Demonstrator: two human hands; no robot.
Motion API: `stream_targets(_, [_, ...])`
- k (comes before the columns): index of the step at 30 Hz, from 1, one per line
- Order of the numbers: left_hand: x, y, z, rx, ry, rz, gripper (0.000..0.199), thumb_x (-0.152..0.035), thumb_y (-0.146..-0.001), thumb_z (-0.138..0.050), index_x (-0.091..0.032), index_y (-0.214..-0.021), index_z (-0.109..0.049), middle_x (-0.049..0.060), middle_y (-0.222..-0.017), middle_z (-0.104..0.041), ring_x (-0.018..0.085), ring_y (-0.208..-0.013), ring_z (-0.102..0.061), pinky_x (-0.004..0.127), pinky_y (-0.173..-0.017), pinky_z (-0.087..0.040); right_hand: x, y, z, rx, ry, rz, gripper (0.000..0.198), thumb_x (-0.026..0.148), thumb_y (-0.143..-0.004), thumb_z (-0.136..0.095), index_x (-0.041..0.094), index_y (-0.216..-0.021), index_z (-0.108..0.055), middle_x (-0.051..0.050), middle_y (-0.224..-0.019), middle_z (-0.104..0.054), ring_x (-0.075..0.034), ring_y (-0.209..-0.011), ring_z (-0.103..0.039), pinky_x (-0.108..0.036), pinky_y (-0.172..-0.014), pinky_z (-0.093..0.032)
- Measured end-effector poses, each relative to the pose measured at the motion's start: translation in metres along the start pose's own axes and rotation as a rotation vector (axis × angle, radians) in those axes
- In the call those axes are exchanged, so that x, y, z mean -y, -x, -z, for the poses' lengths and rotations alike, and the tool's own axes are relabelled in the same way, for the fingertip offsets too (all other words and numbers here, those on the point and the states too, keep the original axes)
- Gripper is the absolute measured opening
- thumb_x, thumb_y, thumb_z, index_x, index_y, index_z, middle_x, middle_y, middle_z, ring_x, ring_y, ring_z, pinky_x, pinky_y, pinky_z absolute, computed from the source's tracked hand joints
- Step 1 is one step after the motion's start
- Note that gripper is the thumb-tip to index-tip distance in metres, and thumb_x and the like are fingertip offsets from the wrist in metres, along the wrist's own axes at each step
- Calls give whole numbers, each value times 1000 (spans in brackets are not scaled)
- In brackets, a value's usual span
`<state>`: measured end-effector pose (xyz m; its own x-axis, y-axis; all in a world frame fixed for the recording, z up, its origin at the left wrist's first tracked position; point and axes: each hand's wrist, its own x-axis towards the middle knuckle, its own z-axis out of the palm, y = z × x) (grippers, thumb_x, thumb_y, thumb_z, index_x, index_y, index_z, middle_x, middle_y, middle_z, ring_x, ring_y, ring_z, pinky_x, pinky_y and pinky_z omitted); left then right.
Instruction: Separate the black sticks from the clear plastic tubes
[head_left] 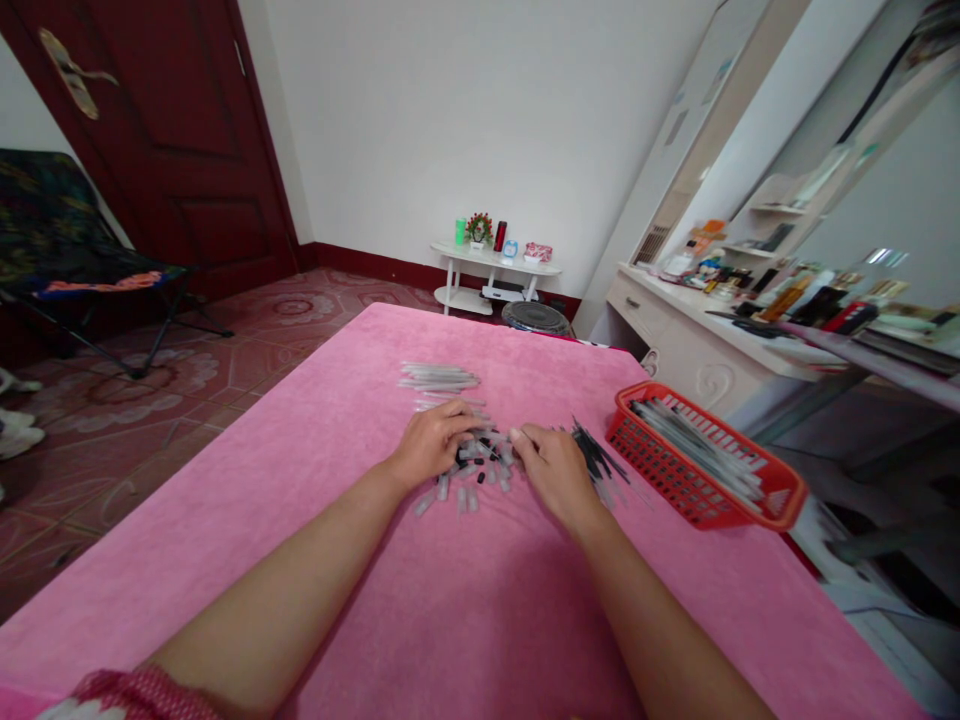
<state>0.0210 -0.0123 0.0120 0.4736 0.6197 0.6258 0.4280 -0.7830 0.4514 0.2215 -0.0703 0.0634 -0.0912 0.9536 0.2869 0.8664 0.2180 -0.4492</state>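
Observation:
My left hand (433, 443) is over the left side of a loose pile of clear pen caps (472, 497), its fingers curled together; what they hold is hidden. Opposite it, my right hand (553, 468) has thumb and forefinger pinched at the pile's right edge, on something too small to make out. Small black plugs (481, 478) lie among the caps. Beyond my left hand is a stack of clear pen barrels (439, 376), laid side by side. Dark thin pen refills (592, 452) lie fanned out just right of my right hand.
A red plastic basket (652, 447) filled with long clear and grey pens (705, 450) stands at the table's right edge. Pink cloth (360, 620) covers the table. A dressing table (697, 330) with bottles is on the right; a folding chair (82, 240) stands left, by the door.

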Motion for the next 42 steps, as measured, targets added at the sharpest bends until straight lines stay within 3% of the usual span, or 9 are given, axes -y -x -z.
stream_targets(5, [2, 0, 0, -13, -13, 13, 37, -6, -80, -52, -24, -108, -67, 5, -104, -64, 18, -96, -59, 30, -81, -49, -1, -1, 0, -19, -69, 31, 19, 35, -84, -52, 20, -76, -60, 1, -63, -61, -13, -58, -52, -23, -56, -28])
stream_targets(9, [2, 0, 0, 8, -13, 15, 36, -6, -81, -51, -24, -108, -67, 5, -103, -64, 17, -93, -60, 29, -79, -49, -2, 0, -2, 2, -11, 3, 35, 35, -89, -43, 19, -61, -55, 0, -55, -55, -13, -53, -49, -25, -54, -25])
stream_targets(14, [2, 1, 1, 0, -13, 20, 36, -7, -81, -51, -24, -109, -66, 5, -103, -64, 18, -95, -60, 30, -81, -49, -2, 0, -2, -15, -69, 30, 22, 35, -86, -48, 20, -75, -60, 1, -65, -61, -13, -59, -52, -23, -56, -28])
stream_targets(18, [3, 0, 1, -16, -22, 27, 33, -7, -80, -51, -23, -105, -67, 5, -101, -65, 18, -96, -60, 30, -80, -48, -2, 0, -2, 7, -29, 24, 36, 35, -91, -40, 18, -62, -53, 0, -56, -54, -12, -55, -49, -23, -54, -26])
stream_targets(24, [5, -3, 2, -297, 125, 179, 22, -8, -77, -52, -18, -94, -63, 5, -90, -65, 18, -88, -61, 31, -79, -48, -1, 1, -5, 24, -52, 25, 35, 36, -89, -45, 18, -62, -57, 0, -56, -56, -12, -55, -50, -23, -55, -27])
stream_targets(28, [6, -7, 3, -486, 403, 362, 9, -16, -76, -58, -17, -85, -57, 3, -81, -66, 16, -76, -64, 28, -73, -50, 1, 3, -11, 103, -70, 69, 12, 27, -80, -57, 20, -74, -65, 0, -68, -65, -12, -60, -54, -22, -56, -29])
stream_targets(31, [7, -11, 4, -581, 640, 457, 20, -22, -71, -66, -16, -85, -54, 3, -80, -66, 17, -76, -66, 27, -71, -51, 1, 5, -15, 167, -22, 92, 7, 21, -75, -61, 21, -79, -67, -1, -75, -68, -13, -66, -57, -22, -59, -31])
stream_targets(36, [6, -14, 4, -667, 873, 584, 36, -29, -63, -74, -16, -89, -53, 2, -81, -66, 17, -72, -68, 25, -64, -53, 1, 7, -16, 248, 73, 151, 16, 21, -75, -62, 24, -89, -69, -2, -84, -68, -15, -74, -59, -22, -64, -33])
stream_targets(42, [2, -14, 5, -675, 934, 632, 41, -31, -61, -77, -16, -90, -53, 2, -84, -65, 17, -74, -68, 26, -63, -55, 2, 8, -17, 285, 160, 157, 27, 25, -74, -66, 26, -101, -67, -2, -89, -67, -17, -79, -60, -23, -65, -35])
